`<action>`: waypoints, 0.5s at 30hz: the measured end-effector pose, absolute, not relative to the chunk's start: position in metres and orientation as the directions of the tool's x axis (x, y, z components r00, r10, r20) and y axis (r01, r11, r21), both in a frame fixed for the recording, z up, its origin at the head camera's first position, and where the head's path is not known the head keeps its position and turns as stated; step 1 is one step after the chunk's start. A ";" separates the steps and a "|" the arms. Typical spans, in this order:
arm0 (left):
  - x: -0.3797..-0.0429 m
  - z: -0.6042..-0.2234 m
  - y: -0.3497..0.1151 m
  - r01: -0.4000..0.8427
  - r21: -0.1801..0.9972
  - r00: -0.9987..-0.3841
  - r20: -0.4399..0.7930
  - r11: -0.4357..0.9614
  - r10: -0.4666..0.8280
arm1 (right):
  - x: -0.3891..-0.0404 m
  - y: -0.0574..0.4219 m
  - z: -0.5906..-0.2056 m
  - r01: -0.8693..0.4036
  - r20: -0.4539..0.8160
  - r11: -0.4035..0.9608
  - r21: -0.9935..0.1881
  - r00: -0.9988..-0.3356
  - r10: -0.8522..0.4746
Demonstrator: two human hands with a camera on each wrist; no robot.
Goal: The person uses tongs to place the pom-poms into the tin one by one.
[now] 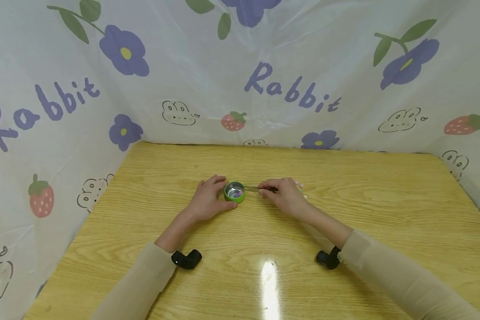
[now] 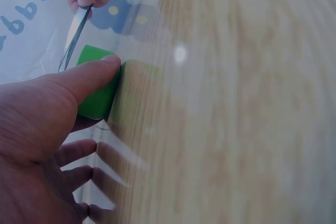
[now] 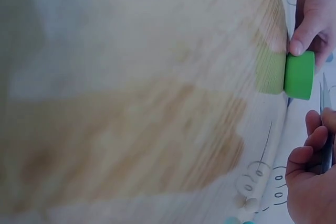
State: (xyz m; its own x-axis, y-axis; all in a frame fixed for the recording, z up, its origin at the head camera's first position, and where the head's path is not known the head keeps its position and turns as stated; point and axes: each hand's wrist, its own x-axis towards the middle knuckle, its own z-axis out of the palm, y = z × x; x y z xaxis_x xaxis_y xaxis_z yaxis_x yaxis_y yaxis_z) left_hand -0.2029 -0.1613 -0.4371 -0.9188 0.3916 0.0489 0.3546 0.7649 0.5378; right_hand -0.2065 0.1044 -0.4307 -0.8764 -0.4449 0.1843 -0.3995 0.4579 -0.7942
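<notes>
A small round tin (image 1: 234,200), green outside and silvery inside, stands on the table with its top uncovered. Pinkish and bluish bits show at its bottom, too small to make out. My left hand (image 1: 208,200) holds the tin from the left, thumb (image 2: 100,72) on the near side and forefinger on the far side. From the right, my right hand (image 1: 286,198) pinches metal tweezers (image 1: 251,188) between thumb and fingers. The tweezers point left, their tips at the tin's right rim. Both tweezer arms (image 2: 76,32) appear slightly apart in the left wrist view; nothing is visible between them.
Several tiny pink, white and teal balls (image 1: 302,185) lie just beyond and right of my right hand. A wooden table (image 1: 376,200) spans the area, with a printed curtain (image 1: 208,80) behind and at the sides. Black wrist-worn devices (image 1: 188,259) sit at both cuffs.
</notes>
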 end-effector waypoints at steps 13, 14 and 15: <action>-0.202 -0.436 -0.161 0.354 0.535 -0.918 0.042 0.767 0.394 | -0.203 0.113 -0.427 -0.388 0.203 0.431 -0.815 -0.887 -0.415; -0.202 -0.436 -0.161 0.353 0.538 -0.918 0.040 0.766 0.395 | -0.203 0.115 -0.427 -0.393 0.208 0.428 -0.814 -0.885 -0.416; -0.202 -0.436 -0.162 0.353 0.538 -0.917 0.039 0.765 0.396 | -0.203 0.118 -0.427 -0.395 0.212 0.431 -0.811 -0.886 -0.413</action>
State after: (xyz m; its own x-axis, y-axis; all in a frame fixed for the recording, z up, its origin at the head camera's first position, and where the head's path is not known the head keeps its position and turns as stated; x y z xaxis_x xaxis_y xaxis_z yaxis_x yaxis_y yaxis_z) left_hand -0.2020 -0.1615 -0.4360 -0.9175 0.3959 0.0386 0.3529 0.7653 0.5384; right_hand -0.2027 0.1177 -0.4269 -0.8858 -0.4126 0.2125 -0.3952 0.4307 -0.8114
